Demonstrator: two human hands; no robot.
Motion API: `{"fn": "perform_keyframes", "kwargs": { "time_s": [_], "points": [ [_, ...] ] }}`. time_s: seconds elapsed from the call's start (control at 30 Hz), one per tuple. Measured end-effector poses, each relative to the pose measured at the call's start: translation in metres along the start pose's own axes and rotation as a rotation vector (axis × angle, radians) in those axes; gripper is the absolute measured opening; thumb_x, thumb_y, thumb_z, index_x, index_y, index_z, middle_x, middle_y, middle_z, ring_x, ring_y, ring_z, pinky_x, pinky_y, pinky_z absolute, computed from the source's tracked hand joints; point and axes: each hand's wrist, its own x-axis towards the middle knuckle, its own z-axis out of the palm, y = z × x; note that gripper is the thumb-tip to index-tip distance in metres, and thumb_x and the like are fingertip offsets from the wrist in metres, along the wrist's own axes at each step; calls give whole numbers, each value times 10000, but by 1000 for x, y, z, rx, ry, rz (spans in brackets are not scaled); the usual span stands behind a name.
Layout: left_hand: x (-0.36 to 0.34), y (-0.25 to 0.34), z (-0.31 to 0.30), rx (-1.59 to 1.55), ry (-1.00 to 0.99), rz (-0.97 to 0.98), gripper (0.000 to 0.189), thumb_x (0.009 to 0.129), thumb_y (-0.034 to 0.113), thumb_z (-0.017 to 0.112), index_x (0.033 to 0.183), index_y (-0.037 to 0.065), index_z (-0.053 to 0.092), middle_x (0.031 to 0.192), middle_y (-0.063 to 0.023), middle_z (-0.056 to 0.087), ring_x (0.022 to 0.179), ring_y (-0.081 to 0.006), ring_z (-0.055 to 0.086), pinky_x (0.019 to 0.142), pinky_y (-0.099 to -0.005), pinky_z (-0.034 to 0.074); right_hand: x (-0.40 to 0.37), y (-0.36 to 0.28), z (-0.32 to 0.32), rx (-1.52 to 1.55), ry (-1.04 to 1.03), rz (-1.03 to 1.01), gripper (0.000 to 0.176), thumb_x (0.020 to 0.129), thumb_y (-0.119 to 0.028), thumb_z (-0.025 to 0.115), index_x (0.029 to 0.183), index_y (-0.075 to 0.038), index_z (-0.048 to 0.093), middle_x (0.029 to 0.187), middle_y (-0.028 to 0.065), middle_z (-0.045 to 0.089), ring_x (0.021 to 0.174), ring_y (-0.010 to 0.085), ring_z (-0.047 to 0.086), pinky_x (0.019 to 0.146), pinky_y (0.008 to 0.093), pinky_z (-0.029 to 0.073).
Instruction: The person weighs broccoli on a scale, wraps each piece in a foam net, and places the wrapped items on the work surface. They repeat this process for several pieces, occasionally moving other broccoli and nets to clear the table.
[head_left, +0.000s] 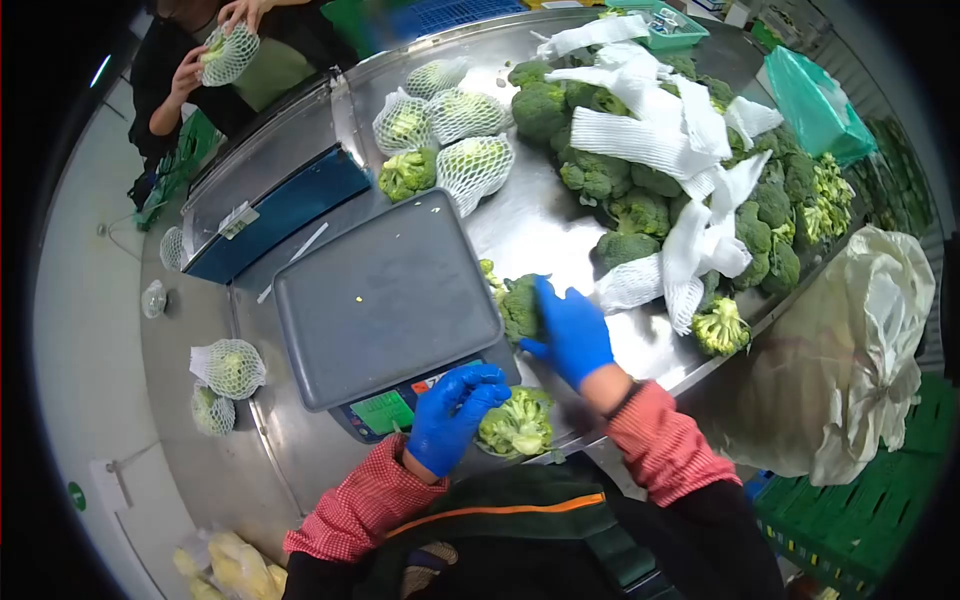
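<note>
My right hand (573,333), in a blue glove, touches a broccoli head (521,309) beside the scale's right edge, its fingers spread. In a matching glove, my left hand (452,414) is over the front edge of the scale (390,300), fingers curled together; whether anything small is between them is hidden. A broccoli head with its cut stems up (517,422) lies just right of my left hand. The scale's grey platform holds only a tiny yellow scrap.
Broccoli heads (600,175) and white net sleeves (640,135) pile at the right. Netted heads (467,115) lie behind the scale, others (233,368) at left. A plastic bag (840,360) hangs at the right edge. Across the table, a person's hands (190,70) hold a netted head.
</note>
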Motion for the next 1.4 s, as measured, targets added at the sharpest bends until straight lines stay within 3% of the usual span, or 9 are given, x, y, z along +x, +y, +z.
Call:
{"fn": "perform_keyframes", "kwargs": {
  "time_s": [0.17,0.3,0.37,0.5,0.57,0.67,0.9,1.23,1.4],
  "points": [
    [-11,-8,20,57,-12,-85,215,872,37,551,1079,-21,563,954,-64,622,884,-128,598,805,-253,478,7,15,-22,-10,-182,-97,486,690,-486,667,930,-71,584,854,159,592,843,332,585,735,423,463],
    [-10,-28,19,138,12,-56,211,879,81,565,1070,-7,581,928,-53,622,840,-100,580,789,-246,471,39,67,-48,-301,228,-99,405,650,-425,691,812,-64,607,806,150,605,773,332,599,661,433,470],
    [-12,-26,30,39,-22,-74,221,878,111,583,1073,7,590,939,-53,625,859,-99,589,795,-246,470,72,88,-46,-433,97,72,256,651,-325,685,773,-105,639,813,121,629,765,291,618,666,386,491],
    [-13,-22,43,99,-54,-32,246,899,94,553,1124,-5,562,977,-58,621,885,-110,594,810,-244,476,86,133,18,-734,101,226,183,729,-303,625,812,-157,697,820,70,661,797,243,646,714,356,507],
    [-15,-25,39,68,-30,-32,262,899,107,557,1136,-6,559,976,-54,623,879,-102,593,805,-236,479,55,111,-17,-704,131,44,230,686,-339,669,812,-149,696,794,81,656,758,268,648,698,372,511],
    [-19,-24,32,107,-4,-28,262,908,120,545,1137,-6,560,981,-58,621,880,-105,598,806,-234,484,35,95,-57,-428,-56,119,452,545,-372,766,896,-106,662,865,137,643,826,303,632,711,410,515],
    [-16,-34,9,-117,44,30,268,899,131,559,1137,8,553,923,-49,609,859,-108,592,794,-241,481,19,126,-69,214,142,239,719,518,-317,779,1119,-14,527,993,214,610,951,345,591,815,412,485],
    [39,16,-40,-136,348,75,613,873,215,605,1374,48,294,1254,-79,440,1107,-162,466,893,-277,420,32,-74,-64,450,513,-652,734,636,-251,776,1232,5,434,1100,190,541,1048,371,487,919,422,374],
    [60,-2,-94,38,323,364,614,828,66,627,1360,76,320,1292,-93,412,1195,-203,408,992,-342,372,47,-95,1,269,326,-628,608,714,-246,688,1212,5,445,950,188,560,913,339,524,801,427,417]
  ]
}}
